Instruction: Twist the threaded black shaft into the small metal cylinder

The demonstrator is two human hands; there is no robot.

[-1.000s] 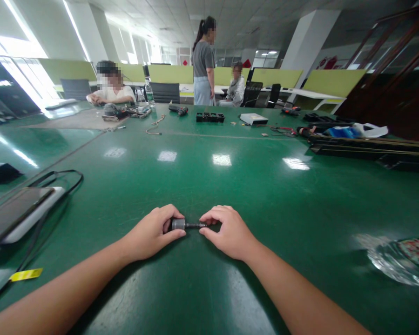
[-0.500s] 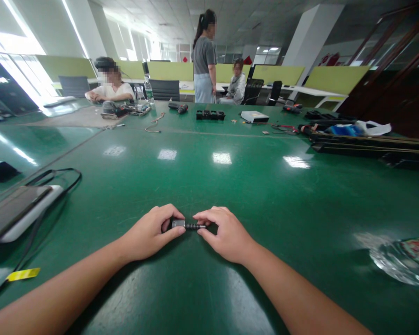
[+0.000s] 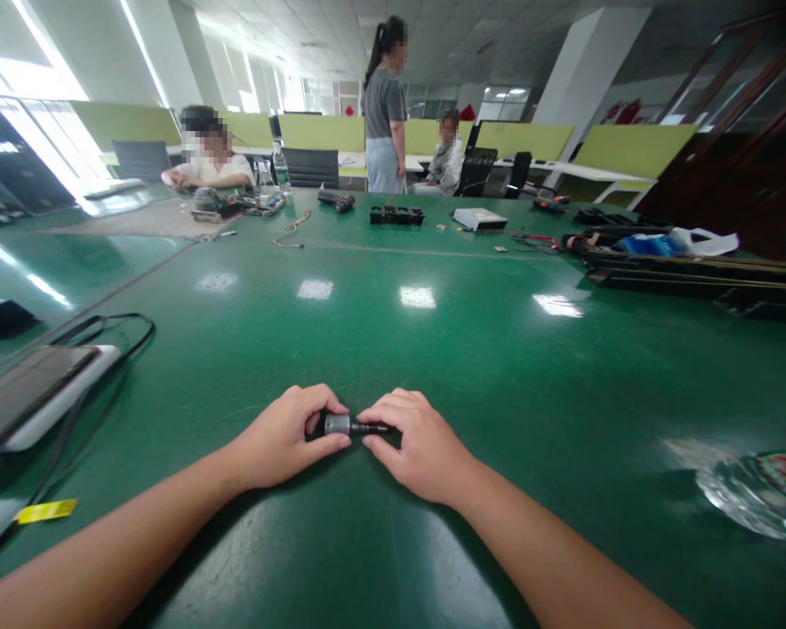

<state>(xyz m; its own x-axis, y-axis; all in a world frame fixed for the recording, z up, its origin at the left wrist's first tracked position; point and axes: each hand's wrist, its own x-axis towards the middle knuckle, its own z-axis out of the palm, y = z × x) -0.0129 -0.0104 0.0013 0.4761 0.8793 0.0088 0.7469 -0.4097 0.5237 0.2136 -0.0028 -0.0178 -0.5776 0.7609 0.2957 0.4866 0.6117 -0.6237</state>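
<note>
Shafted metal cylinder (image 3: 338, 425) between the two hands (image 3: 288, 439) (image 3: 425, 445)

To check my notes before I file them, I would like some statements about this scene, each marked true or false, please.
1. The grey cylinder is between the thumb and fingers of the left hand. True.
2. The right hand is at the yellow tag. False: it is at the thin dark shaft, right of the cylinder.
3. The tabletop is green. True.
4. The clear bottle lies on its side. False: it stands upright.
</note>
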